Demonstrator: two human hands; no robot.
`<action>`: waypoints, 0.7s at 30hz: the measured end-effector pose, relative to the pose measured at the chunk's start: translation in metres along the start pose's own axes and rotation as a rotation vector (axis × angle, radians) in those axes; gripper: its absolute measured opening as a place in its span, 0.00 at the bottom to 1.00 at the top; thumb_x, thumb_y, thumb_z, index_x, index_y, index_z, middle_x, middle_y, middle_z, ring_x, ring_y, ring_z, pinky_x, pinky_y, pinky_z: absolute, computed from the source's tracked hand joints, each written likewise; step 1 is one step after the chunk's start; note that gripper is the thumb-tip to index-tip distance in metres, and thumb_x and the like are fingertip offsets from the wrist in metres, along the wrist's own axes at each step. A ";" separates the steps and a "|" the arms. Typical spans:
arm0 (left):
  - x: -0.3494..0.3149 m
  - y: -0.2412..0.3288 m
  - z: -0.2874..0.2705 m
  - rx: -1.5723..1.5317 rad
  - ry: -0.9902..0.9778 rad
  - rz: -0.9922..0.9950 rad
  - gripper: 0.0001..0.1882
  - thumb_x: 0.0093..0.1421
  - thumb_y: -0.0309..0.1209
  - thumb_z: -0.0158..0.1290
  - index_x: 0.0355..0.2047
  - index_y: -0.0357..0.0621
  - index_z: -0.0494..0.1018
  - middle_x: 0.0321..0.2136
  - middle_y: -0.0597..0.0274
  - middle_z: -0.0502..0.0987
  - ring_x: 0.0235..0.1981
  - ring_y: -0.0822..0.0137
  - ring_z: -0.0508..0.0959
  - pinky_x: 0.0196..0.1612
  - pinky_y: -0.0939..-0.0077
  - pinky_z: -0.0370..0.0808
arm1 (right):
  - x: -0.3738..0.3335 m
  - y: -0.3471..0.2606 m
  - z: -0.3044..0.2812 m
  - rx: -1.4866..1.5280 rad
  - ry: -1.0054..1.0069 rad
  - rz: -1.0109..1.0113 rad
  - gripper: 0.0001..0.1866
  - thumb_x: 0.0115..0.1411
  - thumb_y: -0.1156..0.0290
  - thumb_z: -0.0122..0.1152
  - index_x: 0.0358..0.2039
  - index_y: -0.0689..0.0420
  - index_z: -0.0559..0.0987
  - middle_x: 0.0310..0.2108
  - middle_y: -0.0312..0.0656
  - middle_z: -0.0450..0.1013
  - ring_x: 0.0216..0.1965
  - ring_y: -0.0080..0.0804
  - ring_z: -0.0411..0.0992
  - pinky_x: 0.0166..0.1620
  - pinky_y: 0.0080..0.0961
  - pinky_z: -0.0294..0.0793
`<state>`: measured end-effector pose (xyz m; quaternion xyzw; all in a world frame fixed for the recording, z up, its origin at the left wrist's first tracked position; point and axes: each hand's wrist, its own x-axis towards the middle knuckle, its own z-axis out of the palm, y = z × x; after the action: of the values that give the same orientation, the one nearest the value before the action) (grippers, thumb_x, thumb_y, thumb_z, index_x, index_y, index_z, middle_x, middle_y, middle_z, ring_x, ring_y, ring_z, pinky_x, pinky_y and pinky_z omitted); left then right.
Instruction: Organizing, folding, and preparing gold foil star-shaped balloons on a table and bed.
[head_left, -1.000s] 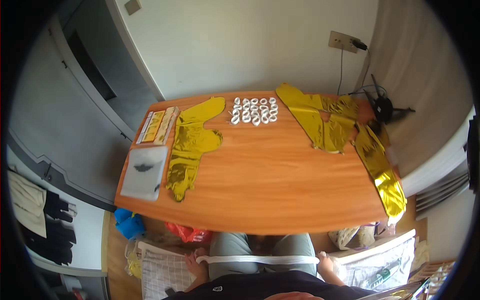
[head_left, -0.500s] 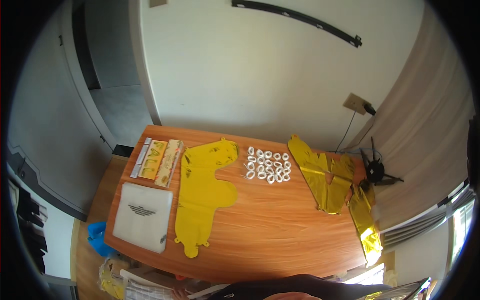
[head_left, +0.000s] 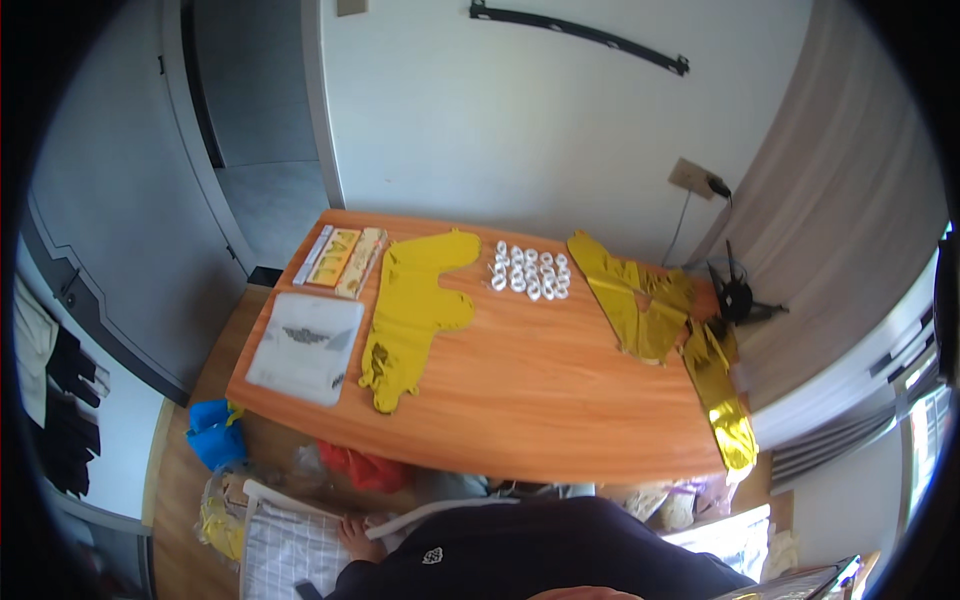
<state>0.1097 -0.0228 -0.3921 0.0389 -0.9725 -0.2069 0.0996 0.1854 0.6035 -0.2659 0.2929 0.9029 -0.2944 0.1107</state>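
My left hand [head_left: 358, 541] rests low at the left on a white chair's checked cushion [head_left: 285, 548], beside a white rail; its fingers are spread and hold nothing. My right hand is out of sight. On the wooden table [head_left: 560, 410] before me lies a flat gold foil balloon [head_left: 412, 305], left of the middle. Several small white coils [head_left: 531, 272] sit in rows near the far edge. Another flat gold foil balloon [head_left: 632, 310] lies at the right, and a creased gold foil piece [head_left: 718, 400] hangs toward the right edge.
A whitish flat packet [head_left: 305, 350] and flat boxes [head_left: 340, 262] occupy the table's left side. A black router-like device [head_left: 737, 298] stands by the curtain [head_left: 800, 260]. Blue [head_left: 215, 437] and red [head_left: 362, 466] bags lie on the floor. A grey door [head_left: 125, 200] stands left.
My view has tilted down, so the table appears higher in the picture. More of the chair, the floor bags and my left hand shows. Nothing on the table has visibly moved.
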 end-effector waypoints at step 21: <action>0.152 0.109 -0.096 -0.060 -1.020 0.180 0.36 0.46 0.42 0.73 0.53 0.39 0.77 0.40 0.49 0.84 0.44 0.62 0.83 0.47 0.73 0.79 | -0.069 0.070 0.061 0.022 0.118 -0.128 0.26 0.56 0.65 0.64 0.57 0.50 0.76 0.50 0.52 0.78 0.55 0.55 0.73 0.57 0.47 0.73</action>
<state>-0.0224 0.0211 -0.2341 -0.1537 -0.8904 -0.2182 -0.3687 0.2847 0.5811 -0.3217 0.2527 0.9215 -0.2928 0.0349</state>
